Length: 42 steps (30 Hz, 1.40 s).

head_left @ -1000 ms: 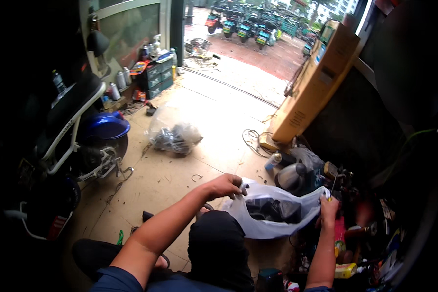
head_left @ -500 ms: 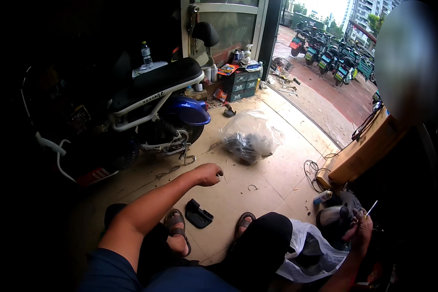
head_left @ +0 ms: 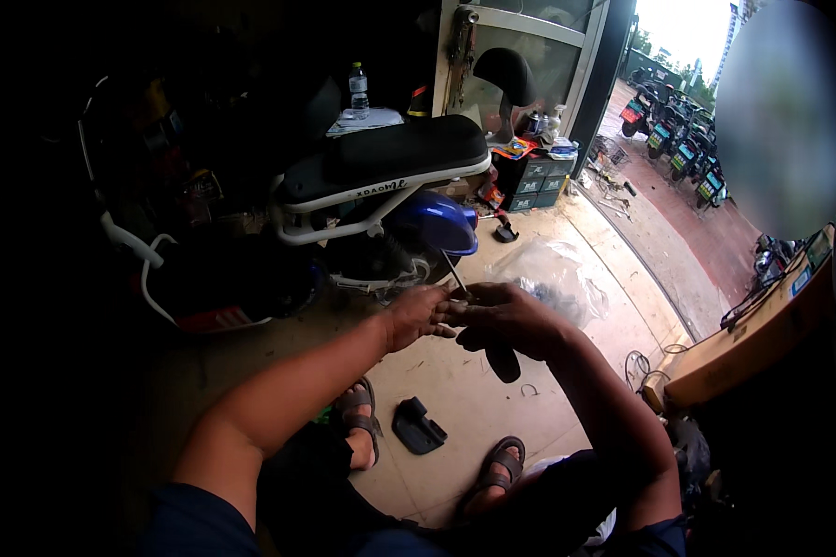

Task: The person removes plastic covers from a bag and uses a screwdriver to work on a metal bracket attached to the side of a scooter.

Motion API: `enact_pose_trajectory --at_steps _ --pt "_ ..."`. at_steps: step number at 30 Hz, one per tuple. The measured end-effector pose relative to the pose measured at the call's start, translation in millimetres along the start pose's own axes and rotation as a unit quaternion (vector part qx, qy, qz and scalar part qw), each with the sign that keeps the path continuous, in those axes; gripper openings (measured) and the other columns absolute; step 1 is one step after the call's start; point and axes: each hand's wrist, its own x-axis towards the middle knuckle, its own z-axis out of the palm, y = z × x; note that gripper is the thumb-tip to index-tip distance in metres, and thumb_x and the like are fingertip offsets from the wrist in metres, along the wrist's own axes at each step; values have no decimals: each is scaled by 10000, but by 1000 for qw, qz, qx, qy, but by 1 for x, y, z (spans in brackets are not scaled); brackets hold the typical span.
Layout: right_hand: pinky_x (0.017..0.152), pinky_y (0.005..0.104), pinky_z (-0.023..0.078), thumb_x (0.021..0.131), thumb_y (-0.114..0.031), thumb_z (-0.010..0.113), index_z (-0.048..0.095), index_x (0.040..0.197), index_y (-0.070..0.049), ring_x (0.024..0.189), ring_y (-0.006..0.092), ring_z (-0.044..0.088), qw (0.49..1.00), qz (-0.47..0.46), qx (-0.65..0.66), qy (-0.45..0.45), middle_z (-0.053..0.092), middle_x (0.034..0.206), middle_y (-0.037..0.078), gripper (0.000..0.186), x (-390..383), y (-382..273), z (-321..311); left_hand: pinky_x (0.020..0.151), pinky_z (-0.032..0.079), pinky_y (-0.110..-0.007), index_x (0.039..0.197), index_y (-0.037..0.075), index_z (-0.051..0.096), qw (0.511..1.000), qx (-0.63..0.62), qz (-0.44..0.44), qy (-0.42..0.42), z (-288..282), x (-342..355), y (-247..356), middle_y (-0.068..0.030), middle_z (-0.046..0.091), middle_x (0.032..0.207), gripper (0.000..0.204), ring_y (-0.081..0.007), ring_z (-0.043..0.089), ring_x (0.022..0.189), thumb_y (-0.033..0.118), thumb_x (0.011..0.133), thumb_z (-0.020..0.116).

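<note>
My left hand (head_left: 416, 317) and my right hand (head_left: 515, 320) meet in front of me above the floor, fingertips close together. A thin metal rod (head_left: 454, 270) rises from the right hand's fingers, tilted up and to the left. A dark rounded piece (head_left: 502, 364) hangs below the right palm; whether it belongs to the rod, I cannot tell. The left fingers are bent and closed beside the rod, and what they hold is hidden. Beneath the hands, a black angular plastic part (head_left: 419, 427) lies on the tiles between my sandalled feet.
A white-framed scooter (head_left: 381, 186) with a blue rear fender (head_left: 441, 223) stands at the left. A clear plastic bag (head_left: 553, 278) lies beyond my hands. Dark drawer boxes (head_left: 534, 181) stand by the door. At the right are a cardboard-coloured box (head_left: 752, 325) and loose cable (head_left: 636, 367).
My right hand has come from the white bag at the lower right to meet the left, bringing the thin rod. The dark rounded piece now shows beneath it. The view has shifted left.
</note>
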Motion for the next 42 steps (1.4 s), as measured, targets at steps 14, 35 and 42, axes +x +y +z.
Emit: enact_pose_trajectory --at_steps 14,35,42 --pt "621 253 535 971 -356 678 625 1122 10 759 134 661 985 86 148 33 660 934 70 400 105 110 42 737 591 -401 1130 32 628 970 -192 95 115 -109 46 -54 -127 705 1008 207 -254 699 856 171 991 565" --pt "430 231 303 1020 -362 581 674 1077 -44 498 74 428 921 128 262 258 528 706 -5 337 157 271 80 515 572 -335 1173 21 600 950 -23 -108 292 -139 133 -146 -119 721 975 264 -209 699 701 214 1032 489" --pt "428 232 304 1020 -376 575 673 1088 -50 499 72 430 917 116 283 255 530 708 -6 347 168 271 81 520 559 -333 1143 17 635 955 -19 -68 289 -149 141 -152 -109 719 980 272 -204 696 711 234 1032 514"
